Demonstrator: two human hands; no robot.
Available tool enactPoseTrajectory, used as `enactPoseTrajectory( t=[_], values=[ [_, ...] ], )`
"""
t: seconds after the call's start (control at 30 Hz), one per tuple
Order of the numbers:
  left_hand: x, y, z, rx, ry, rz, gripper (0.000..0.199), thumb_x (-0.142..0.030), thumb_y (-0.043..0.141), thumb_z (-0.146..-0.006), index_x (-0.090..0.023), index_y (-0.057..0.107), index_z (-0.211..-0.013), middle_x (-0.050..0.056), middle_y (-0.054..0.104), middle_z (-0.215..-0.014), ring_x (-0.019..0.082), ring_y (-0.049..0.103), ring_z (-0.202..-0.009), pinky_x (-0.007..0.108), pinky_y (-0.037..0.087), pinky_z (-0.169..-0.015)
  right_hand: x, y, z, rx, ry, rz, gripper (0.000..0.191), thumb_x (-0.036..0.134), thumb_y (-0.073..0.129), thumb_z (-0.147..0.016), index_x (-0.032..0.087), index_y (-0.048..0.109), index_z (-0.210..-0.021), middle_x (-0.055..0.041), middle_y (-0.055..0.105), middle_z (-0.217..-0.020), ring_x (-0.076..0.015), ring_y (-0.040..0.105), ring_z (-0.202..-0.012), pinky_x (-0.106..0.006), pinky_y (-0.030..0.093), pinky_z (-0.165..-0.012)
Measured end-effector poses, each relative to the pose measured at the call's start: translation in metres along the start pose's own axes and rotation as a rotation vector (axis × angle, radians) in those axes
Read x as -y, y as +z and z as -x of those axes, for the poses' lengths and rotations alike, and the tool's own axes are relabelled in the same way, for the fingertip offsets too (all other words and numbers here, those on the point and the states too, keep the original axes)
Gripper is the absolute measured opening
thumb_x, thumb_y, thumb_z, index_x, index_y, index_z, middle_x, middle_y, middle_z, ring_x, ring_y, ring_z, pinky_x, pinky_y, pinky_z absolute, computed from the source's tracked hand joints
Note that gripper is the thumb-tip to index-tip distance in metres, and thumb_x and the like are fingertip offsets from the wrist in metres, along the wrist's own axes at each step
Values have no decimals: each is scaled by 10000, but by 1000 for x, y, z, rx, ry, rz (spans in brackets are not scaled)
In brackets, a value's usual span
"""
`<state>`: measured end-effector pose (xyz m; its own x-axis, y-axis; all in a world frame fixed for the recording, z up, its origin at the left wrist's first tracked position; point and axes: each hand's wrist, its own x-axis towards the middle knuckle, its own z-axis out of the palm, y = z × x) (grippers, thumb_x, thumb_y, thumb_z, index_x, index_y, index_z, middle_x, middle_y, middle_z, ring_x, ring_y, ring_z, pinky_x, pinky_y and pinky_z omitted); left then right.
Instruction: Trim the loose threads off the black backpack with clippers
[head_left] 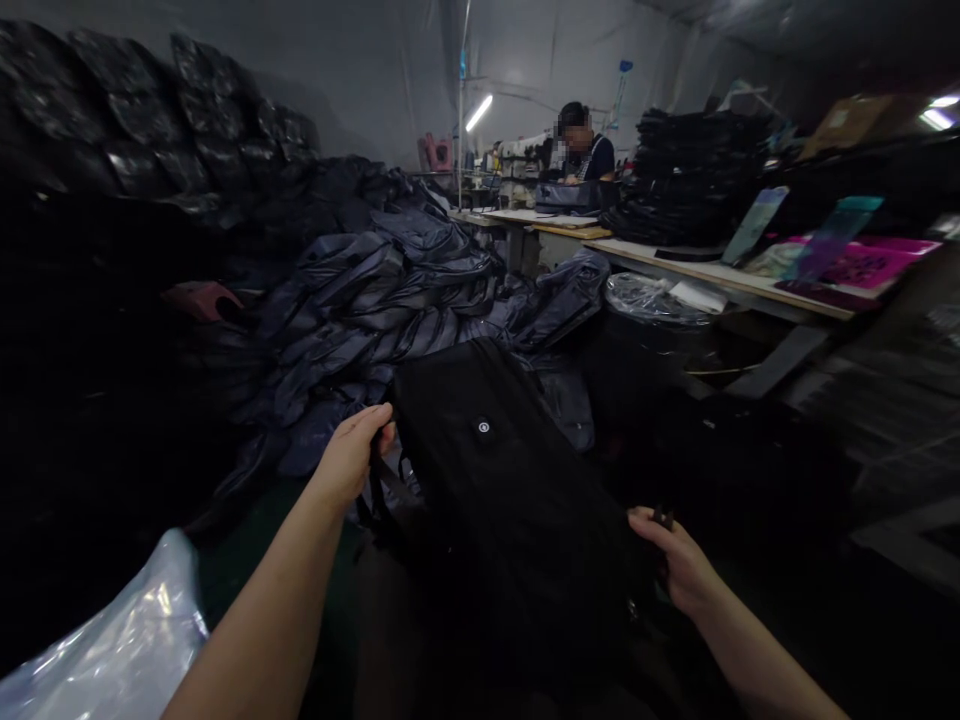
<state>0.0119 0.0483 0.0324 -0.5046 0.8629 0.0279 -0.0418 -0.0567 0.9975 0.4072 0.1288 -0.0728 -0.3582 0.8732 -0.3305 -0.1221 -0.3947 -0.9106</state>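
Observation:
A black bag (495, 480) with a small round white logo hangs between my two hands, tilted so that its top leans to the left. My left hand (356, 450) is closed on its upper left edge, with dark straps dangling just below the fingers. Lower down, at the bag's right edge, my right hand (675, 555) pinches it between thumb and fingers, beside a small dark buckle or strap end. The lower part of the bag fades into shadow.
Dark blue bags (390, 280) lie heaped ahead. Wrapped black bundles (142, 110) are stacked at the left. A person (592, 150) works at a table (750, 283) holding a pink basket (870, 262). Clear plastic (127, 630) lies at lower left.

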Motion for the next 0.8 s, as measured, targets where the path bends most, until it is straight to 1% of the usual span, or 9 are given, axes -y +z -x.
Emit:
enactPoseTrajectory(
  t=[0.1,0.27,0.43,0.53,0.7,0.77,0.8],
  values=[
    [9,-5,-4,-27,-16,4,298,-376,586,-734,-178,506,-526,-30,418,-434,81,376,-401,200,302,-400,2,9,4,60,-33,9,388,407,730,-647,182,434,-537,34,393,-562,-114,377,-519,-255,323,-490],
    [20,-11,-7,-67,-49,4,301,-401,579,-728,-181,503,-538,-37,410,-426,81,383,-395,193,306,-395,3,14,7,121,-40,17,378,390,708,-693,179,430,-545,31,378,-586,-110,361,-537,-249,316,-496],
    [23,-11,-8,-79,-44,-10,262,-391,595,-704,-181,515,-569,-42,430,-458,79,396,-417,192,315,-415,1,13,8,126,-27,-10,374,384,714,-689,177,434,-553,32,394,-588,-109,377,-538,-249,328,-501],
    [23,-9,-8,-64,-29,-38,237,-379,570,-718,-182,523,-595,-43,431,-471,87,407,-437,198,316,-425,-2,10,6,109,-7,-33,357,369,709,-703,179,437,-573,40,373,-579,-101,359,-523,-238,304,-481],
    [19,-1,-5,-45,17,-129,230,-374,528,-758,-187,543,-624,-41,454,-491,102,419,-468,217,318,-459,-6,-1,-1,36,34,5,357,388,717,-690,185,441,-589,58,327,-535,-76,276,-454,-224,173,-410],
    [16,9,-2,-42,62,-224,223,-362,528,-777,-190,556,-638,-38,472,-512,107,431,-500,223,321,-490,-6,-6,-4,16,36,50,350,400,724,-675,185,460,-594,60,334,-524,-73,271,-442,-225,159,-401],
    [15,16,1,-44,105,-313,218,-354,518,-792,-193,560,-652,-38,476,-524,110,439,-518,226,324,-510,-6,-9,-5,5,29,84,346,409,728,-663,185,472,-597,59,347,-522,-74,282,-440,-225,167,-399]
  ],
)
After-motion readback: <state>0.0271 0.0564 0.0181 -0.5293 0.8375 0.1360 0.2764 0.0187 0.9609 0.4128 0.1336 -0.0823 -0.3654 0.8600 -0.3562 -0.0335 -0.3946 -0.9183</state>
